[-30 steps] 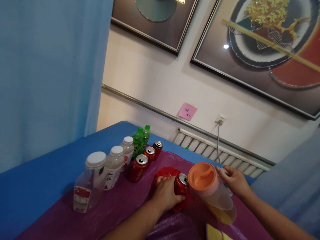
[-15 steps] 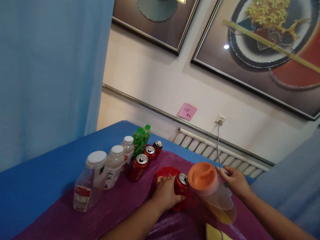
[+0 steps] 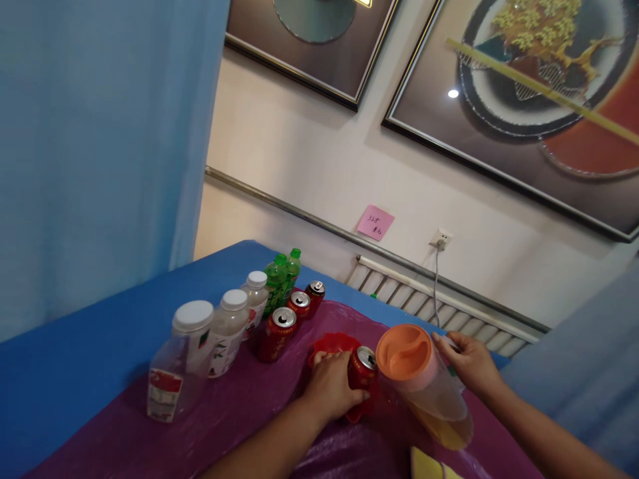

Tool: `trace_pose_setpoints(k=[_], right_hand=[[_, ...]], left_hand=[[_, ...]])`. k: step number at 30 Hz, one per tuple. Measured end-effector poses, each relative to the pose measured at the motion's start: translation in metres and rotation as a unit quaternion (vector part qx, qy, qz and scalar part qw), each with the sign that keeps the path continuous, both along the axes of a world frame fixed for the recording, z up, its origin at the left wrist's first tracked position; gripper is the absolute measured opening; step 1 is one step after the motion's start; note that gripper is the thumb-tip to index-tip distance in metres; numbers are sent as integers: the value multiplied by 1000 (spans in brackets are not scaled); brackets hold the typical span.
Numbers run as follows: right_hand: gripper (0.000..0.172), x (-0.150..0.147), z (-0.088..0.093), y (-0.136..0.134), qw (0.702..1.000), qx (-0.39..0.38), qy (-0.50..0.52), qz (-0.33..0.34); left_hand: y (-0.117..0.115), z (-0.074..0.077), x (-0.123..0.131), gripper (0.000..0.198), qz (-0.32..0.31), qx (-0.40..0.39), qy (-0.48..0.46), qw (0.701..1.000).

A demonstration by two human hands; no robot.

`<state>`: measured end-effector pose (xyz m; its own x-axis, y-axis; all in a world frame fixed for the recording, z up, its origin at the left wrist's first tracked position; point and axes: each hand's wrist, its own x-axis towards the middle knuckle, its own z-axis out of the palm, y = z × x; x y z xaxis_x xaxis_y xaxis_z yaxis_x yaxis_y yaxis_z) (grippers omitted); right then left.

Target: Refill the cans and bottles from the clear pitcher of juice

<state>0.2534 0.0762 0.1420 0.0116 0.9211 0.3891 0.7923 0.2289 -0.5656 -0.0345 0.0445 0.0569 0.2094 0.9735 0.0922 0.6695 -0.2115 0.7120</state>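
My left hand (image 3: 332,389) is wrapped round a red drink can (image 3: 363,374) that stands on a red plate or tray (image 3: 329,344). My right hand (image 3: 469,362) grips the handle side of a clear pitcher (image 3: 439,402) with an orange lid (image 3: 405,351). The pitcher is tilted towards the can and holds a little yellow liquid at its bottom. Both sit on a purple plastic sheet (image 3: 239,419) over a blue table (image 3: 74,359).
To the left stands a row of three red cans (image 3: 279,332), two green bottles (image 3: 280,276), three white-capped bottles (image 3: 227,329) and a clear jar with a red label (image 3: 172,376). A yellow thing (image 3: 429,466) lies at the bottom edge. A blue curtain (image 3: 90,146) hangs at left.
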Motion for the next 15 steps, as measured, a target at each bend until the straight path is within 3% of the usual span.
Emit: trace_pose_setpoints(k=[15], right_hand=[[54, -2, 3, -1, 1000, 3, -19, -7]], left_hand=[[0, -2, 1, 58, 2, 4, -2, 1000]])
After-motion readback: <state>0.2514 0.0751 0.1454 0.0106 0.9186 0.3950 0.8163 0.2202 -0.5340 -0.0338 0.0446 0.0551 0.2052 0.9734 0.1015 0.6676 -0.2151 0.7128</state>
